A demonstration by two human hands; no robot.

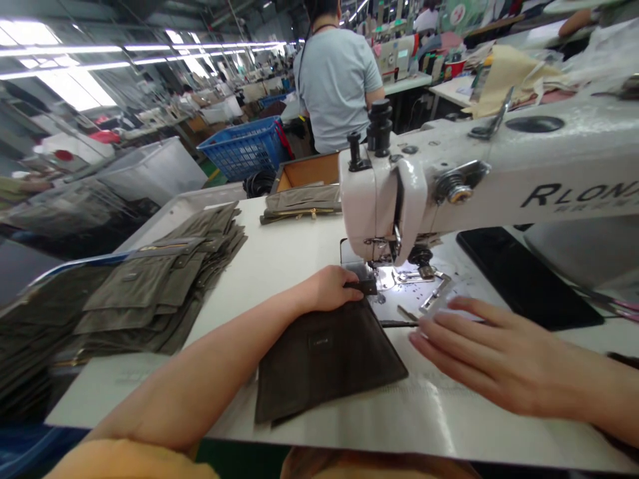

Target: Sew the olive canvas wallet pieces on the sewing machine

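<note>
A dark olive fabric piece [324, 359] with a small label lies on the white table in front of me, its far corner near the needle of the white sewing machine [384, 199]. My left hand [332, 287] is closed on that far corner, pinching the fabric beside the presser foot [394, 256]. My right hand [479, 349] lies flat with fingers stretched out on the table, just right of the fabric's edge and touching nothing else. A metal guide [434, 293] sits on the lit plate between the hands.
Stacks of similar olive fabric pieces [164, 279] fill the table's left side. A black phone or tablet [524, 276] lies right of the needle. Behind are a wooden tray [307, 173], a blue basket [247, 146], and a person in a pale shirt [339, 80].
</note>
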